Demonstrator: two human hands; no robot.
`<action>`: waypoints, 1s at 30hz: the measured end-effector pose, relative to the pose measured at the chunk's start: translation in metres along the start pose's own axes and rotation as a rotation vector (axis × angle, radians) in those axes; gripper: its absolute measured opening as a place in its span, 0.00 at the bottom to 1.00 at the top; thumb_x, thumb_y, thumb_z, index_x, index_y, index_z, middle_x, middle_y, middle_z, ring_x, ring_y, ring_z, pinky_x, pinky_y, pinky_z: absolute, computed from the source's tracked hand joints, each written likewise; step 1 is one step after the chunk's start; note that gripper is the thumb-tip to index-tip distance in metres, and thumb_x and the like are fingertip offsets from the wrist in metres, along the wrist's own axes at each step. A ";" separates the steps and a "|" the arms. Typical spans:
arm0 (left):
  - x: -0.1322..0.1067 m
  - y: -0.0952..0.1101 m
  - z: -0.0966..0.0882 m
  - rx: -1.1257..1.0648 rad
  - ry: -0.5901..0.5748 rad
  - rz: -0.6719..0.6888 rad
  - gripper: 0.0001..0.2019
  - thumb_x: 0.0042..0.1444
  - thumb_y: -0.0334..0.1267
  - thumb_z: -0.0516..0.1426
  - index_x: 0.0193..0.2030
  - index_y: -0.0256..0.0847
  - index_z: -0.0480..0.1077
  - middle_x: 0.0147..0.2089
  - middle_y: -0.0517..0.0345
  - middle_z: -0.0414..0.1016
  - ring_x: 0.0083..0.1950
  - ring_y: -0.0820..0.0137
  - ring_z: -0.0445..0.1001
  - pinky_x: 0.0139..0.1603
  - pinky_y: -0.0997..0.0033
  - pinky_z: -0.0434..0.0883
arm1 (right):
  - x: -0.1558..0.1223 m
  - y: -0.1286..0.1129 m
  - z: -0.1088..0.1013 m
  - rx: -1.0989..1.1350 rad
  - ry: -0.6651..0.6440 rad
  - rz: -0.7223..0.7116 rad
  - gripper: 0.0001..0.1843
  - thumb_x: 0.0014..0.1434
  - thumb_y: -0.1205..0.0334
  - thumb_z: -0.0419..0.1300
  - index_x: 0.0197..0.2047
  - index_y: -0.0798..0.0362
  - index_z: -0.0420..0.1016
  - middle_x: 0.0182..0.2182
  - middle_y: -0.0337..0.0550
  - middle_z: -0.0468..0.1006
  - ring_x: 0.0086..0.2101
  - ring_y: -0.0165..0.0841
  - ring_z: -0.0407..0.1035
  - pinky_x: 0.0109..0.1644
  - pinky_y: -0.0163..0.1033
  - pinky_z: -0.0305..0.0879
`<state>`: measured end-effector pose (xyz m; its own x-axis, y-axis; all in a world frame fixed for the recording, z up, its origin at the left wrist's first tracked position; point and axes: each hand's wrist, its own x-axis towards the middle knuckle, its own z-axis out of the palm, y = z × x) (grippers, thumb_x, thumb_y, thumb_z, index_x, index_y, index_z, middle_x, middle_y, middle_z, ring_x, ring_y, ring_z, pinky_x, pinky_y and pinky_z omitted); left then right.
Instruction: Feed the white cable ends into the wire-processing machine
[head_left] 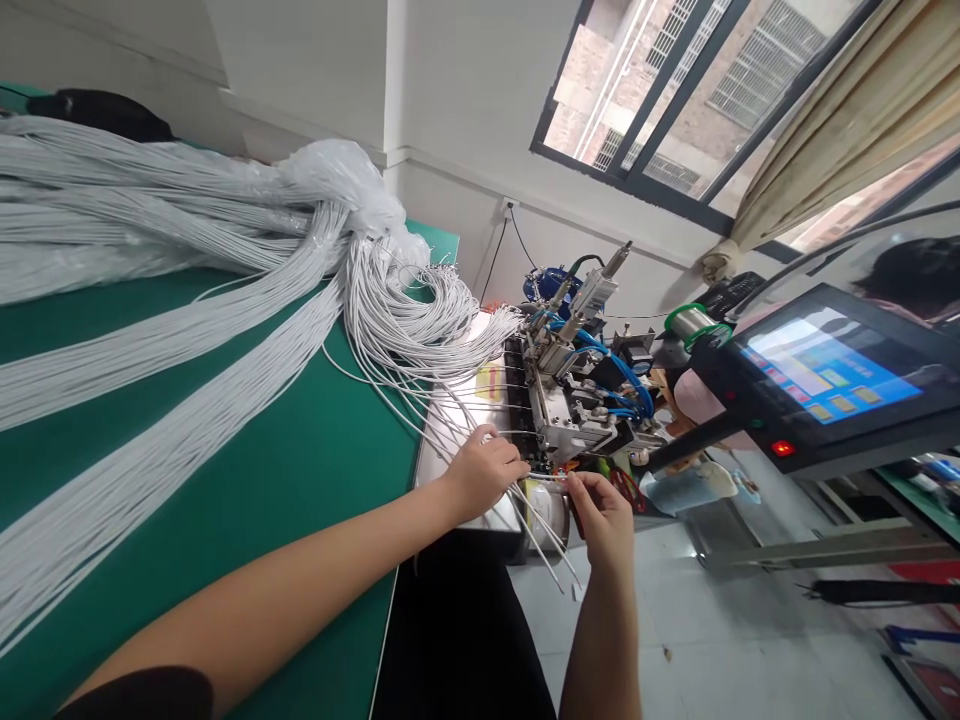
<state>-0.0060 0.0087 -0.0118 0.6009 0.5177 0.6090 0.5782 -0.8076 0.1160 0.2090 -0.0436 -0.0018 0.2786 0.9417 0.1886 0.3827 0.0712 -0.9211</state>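
My left hand (484, 470) is closed around several white cables (517, 515), close to the front edge of the machine (555, 400). Their loose ends hang past the hand toward the floor. My right hand (602, 510) pinches the end of one cable (551, 477) between thumb and fingertips, just right of the left hand. A row of other cables runs from the big coiled bundle (405, 310) into the black slotted strip (519, 390) along the machine's left side. What lies under the left palm is hidden.
Long bundles of white cable (150, 350) spread across the green table (337, 500). A tilted touchscreen (832, 365) stands at the right, near a wire spool (690, 325). Below the machine is a labelled reel (547, 515). Another person (915, 280) is partly visible behind the screen.
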 end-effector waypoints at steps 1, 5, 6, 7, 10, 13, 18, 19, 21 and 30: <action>0.000 0.000 0.000 0.007 -0.003 0.006 0.12 0.62 0.28 0.50 0.42 0.44 0.74 0.35 0.60 0.75 0.39 0.72 0.71 0.53 0.62 0.56 | 0.003 0.002 0.003 0.025 -0.006 -0.006 0.17 0.53 0.47 0.64 0.31 0.54 0.76 0.25 0.41 0.74 0.27 0.33 0.65 0.31 0.36 0.60; 0.000 -0.001 0.000 0.027 -0.026 0.012 0.13 0.58 0.25 0.51 0.42 0.44 0.74 0.35 0.60 0.74 0.38 0.71 0.70 0.52 0.62 0.56 | 0.012 0.006 0.012 0.137 -0.056 -0.010 0.17 0.54 0.47 0.64 0.28 0.53 0.73 0.24 0.39 0.72 0.26 0.32 0.64 0.31 0.35 0.60; 0.000 0.000 0.000 0.027 -0.029 0.006 0.13 0.57 0.25 0.51 0.42 0.43 0.73 0.35 0.60 0.74 0.39 0.71 0.70 0.51 0.62 0.56 | 0.014 0.006 0.013 0.148 -0.060 -0.009 0.17 0.54 0.47 0.63 0.28 0.53 0.72 0.24 0.39 0.72 0.26 0.31 0.63 0.31 0.35 0.59; 0.000 0.000 -0.001 0.026 -0.031 -0.002 0.13 0.57 0.25 0.51 0.42 0.43 0.73 0.35 0.60 0.74 0.39 0.70 0.70 0.51 0.62 0.56 | 0.016 0.006 0.013 0.135 -0.063 -0.016 0.16 0.55 0.47 0.63 0.29 0.53 0.72 0.24 0.39 0.72 0.26 0.31 0.63 0.31 0.35 0.59; 0.001 0.001 -0.003 0.028 -0.040 -0.027 0.15 0.55 0.26 0.52 0.46 0.44 0.72 0.37 0.59 0.75 0.41 0.69 0.70 0.51 0.62 0.56 | 0.021 0.003 0.010 -0.051 -0.081 -0.095 0.16 0.57 0.49 0.61 0.30 0.54 0.74 0.25 0.40 0.73 0.28 0.33 0.64 0.32 0.36 0.59; 0.001 0.002 -0.005 0.049 -0.076 -0.051 0.18 0.53 0.26 0.53 0.49 0.45 0.71 0.40 0.57 0.74 0.42 0.67 0.69 0.50 0.60 0.56 | 0.026 0.002 0.006 -0.262 -0.110 -0.180 0.16 0.58 0.49 0.59 0.29 0.53 0.75 0.23 0.40 0.72 0.26 0.32 0.62 0.31 0.35 0.57; 0.001 0.003 -0.004 0.038 -0.130 -0.115 0.20 0.49 0.26 0.56 0.49 0.45 0.72 0.42 0.54 0.74 0.45 0.64 0.69 0.52 0.56 0.55 | 0.037 0.014 0.006 -0.222 -0.237 -0.137 0.17 0.58 0.49 0.58 0.25 0.53 0.69 0.20 0.36 0.66 0.24 0.30 0.59 0.28 0.34 0.54; 0.001 0.003 -0.004 0.034 -0.142 -0.124 0.20 0.49 0.26 0.56 0.49 0.45 0.72 0.43 0.53 0.74 0.46 0.63 0.69 0.53 0.55 0.55 | 0.038 0.018 0.006 -0.185 -0.251 -0.114 0.17 0.58 0.49 0.58 0.24 0.53 0.68 0.20 0.36 0.65 0.24 0.30 0.58 0.28 0.34 0.53; 0.001 0.003 -0.005 0.027 -0.163 -0.144 0.21 0.49 0.26 0.56 0.49 0.45 0.71 0.44 0.54 0.74 0.47 0.62 0.68 0.52 0.55 0.55 | 0.040 0.023 0.008 -0.103 -0.261 -0.073 0.17 0.57 0.50 0.58 0.24 0.52 0.66 0.20 0.35 0.63 0.24 0.30 0.57 0.27 0.34 0.52; 0.001 0.003 -0.005 -0.005 -0.198 -0.196 0.20 0.47 0.27 0.58 0.49 0.45 0.73 0.44 0.55 0.75 0.48 0.60 0.68 0.54 0.52 0.54 | 0.035 0.028 0.024 0.293 -0.217 0.215 0.16 0.48 0.52 0.62 0.21 0.51 0.59 0.17 0.31 0.56 0.20 0.26 0.49 0.24 0.33 0.48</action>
<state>-0.0071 0.0055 -0.0067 0.5738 0.7092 0.4097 0.6919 -0.6874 0.2208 0.2086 -0.0013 -0.0293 0.1212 0.9905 -0.0657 0.0609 -0.0734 -0.9954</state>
